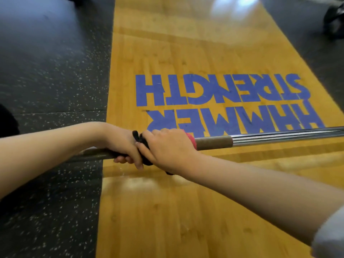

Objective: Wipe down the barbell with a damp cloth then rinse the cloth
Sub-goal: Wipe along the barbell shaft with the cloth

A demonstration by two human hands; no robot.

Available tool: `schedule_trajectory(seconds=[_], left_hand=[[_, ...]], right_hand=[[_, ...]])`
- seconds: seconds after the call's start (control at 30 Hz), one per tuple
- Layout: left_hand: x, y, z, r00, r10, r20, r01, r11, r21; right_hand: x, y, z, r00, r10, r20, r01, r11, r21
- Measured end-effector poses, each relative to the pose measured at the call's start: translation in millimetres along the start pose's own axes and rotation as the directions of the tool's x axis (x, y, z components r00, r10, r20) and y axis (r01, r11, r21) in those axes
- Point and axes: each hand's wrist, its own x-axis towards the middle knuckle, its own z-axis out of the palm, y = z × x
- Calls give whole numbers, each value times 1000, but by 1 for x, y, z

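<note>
Over the wooden platform (167, 211), left hand (126, 148) clenches barbell (214, 143); right hand (167, 148) clamps cloth (192, 140) round it.

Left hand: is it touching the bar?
Touching. The head view shows the left hand wrapped over the bar, with its fingers curled underneath.

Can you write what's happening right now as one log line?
left hand: grips barbell | right hand: grips cloth wrapped on barbell | below: wooden platform
</note>
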Motion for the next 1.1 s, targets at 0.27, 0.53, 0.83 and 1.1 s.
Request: schedule_trajectory(seconds=[0.27,0.53,0.83,1.1], left_hand=[[-3,1,13,958,24,-287,3,996,94],[5,-22,62,388,568,-726,318,656,684],[-18,-9,37,756,202,-623,63,924,376],[-20,-17,17,898,109,-426,39,945,324]], right_hand=[[-59,87,-5,990,134,-37,-131,989,71],[-62,78,-14,964,262,-48,-263,965,-17],[4,-7,-3,999,32,38,-35,997,62],[-28,50,-6,997,60,46,-63,996,64]])
